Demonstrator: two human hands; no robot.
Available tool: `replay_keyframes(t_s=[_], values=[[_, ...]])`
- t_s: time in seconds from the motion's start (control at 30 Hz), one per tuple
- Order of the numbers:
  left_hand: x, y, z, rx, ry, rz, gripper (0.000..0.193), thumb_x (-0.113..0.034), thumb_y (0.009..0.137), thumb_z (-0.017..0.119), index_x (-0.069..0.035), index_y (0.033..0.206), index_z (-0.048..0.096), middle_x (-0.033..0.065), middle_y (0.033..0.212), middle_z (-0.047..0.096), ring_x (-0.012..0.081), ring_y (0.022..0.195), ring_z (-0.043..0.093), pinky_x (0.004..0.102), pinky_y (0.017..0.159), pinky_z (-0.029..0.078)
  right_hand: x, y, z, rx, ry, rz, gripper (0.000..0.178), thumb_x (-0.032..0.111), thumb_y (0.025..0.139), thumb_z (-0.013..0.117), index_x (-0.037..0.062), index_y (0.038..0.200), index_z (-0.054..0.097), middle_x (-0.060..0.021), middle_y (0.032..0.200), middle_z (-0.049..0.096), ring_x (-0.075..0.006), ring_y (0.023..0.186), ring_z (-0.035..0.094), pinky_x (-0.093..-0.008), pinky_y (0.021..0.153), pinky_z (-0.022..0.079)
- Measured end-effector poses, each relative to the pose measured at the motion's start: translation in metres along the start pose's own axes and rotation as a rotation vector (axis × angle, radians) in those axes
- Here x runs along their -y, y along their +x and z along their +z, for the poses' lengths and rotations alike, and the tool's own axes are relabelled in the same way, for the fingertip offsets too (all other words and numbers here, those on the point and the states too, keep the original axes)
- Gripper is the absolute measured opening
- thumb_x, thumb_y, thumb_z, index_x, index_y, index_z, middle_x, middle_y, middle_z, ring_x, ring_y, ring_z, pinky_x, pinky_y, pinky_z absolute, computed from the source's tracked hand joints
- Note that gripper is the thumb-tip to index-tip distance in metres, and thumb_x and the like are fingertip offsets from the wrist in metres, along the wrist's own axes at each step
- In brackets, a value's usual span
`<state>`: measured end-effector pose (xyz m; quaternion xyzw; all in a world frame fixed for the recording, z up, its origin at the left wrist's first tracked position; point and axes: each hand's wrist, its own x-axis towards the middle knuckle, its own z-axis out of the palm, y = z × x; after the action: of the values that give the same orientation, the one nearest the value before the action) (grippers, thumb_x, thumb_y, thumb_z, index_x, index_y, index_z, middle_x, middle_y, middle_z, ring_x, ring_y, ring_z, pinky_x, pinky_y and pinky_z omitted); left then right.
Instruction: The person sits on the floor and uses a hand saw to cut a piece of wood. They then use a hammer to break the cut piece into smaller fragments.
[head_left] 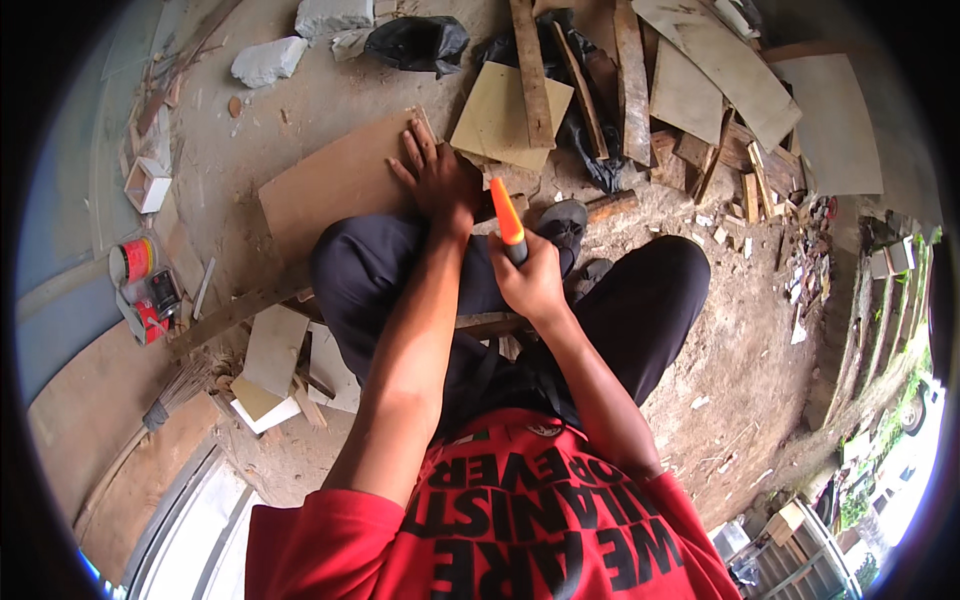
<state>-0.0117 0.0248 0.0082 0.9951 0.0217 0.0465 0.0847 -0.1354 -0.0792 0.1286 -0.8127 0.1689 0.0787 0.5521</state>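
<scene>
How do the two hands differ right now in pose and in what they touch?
The left hand lies flat, fingers spread, pressing on the brown board; the right hand is closed in a fist around the orange-handled tool. The left hand reaches further out, past the knee, while the right hand sits nearer the body, between the knees. The left hand holds nothing; the right hand grips the tool upright. Both are bare.

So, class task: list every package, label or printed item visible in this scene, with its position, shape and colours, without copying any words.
Round red tin with a white band: on the ground at far left, lying on its side.
Small red and black packet: just below the tin, flat and boxy, details too small to tell.
Red T-shirt with black block lettering: on the person, bottom centre.
No signs or screens show.
</scene>
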Motion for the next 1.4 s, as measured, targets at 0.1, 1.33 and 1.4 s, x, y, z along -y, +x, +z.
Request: replay_keyframes(t_s=[0.1,1.33,1.4], values=[[0.005,0.003,0.008,-0.041,0.02,-0.014,0.04,-0.03,0.09,0.055,-0.008,0.12,0.067,0.0113,0.165,0.024,0.0304,0.153,0.018,0.0642,0.119,0.012,-0.012,-0.03,-0.01,0.012,0.027,-0.079,0.012,0.009,0.086,0.066,-0.0018,0.091,0.064,-0.0178,0.066,0.062,-0.0251,0.061,0.069,-0.0363,0.061,0.051],[0.003,-0.002,0.0,-0.076,0.019,0.041,0.04,-0.031,0.093,0.049,-0.009,0.123,0.065,0.0143,0.165,0.023,0.0331,0.153,0.019,0.0654,0.119,0.012,0.01,0.016,-0.017,0.075,0.092,0.185,0.027,0.019,0.089,0.068,-0.005,0.078,0.061,-0.0151,0.055,0.056,-0.0143,0.052,0.054,-0.0387,0.054,0.046],[0.007,-0.007,0.005,-0.046,0.003,-0.001,0.04,-0.03,0.092,0.05,-0.01,0.123,0.065,0.0116,0.165,0.023,0.0319,0.153,0.018,0.0647,0.119,0.011,-0.004,-0.004,-0.014,0.044,0.047,0.112,0.023,0.016,0.089,0.068,-0.004,0.081,0.062,-0.0149,0.058,0.058,-0.0138,0.055,0.056,-0.0379,0.056,0.047]])
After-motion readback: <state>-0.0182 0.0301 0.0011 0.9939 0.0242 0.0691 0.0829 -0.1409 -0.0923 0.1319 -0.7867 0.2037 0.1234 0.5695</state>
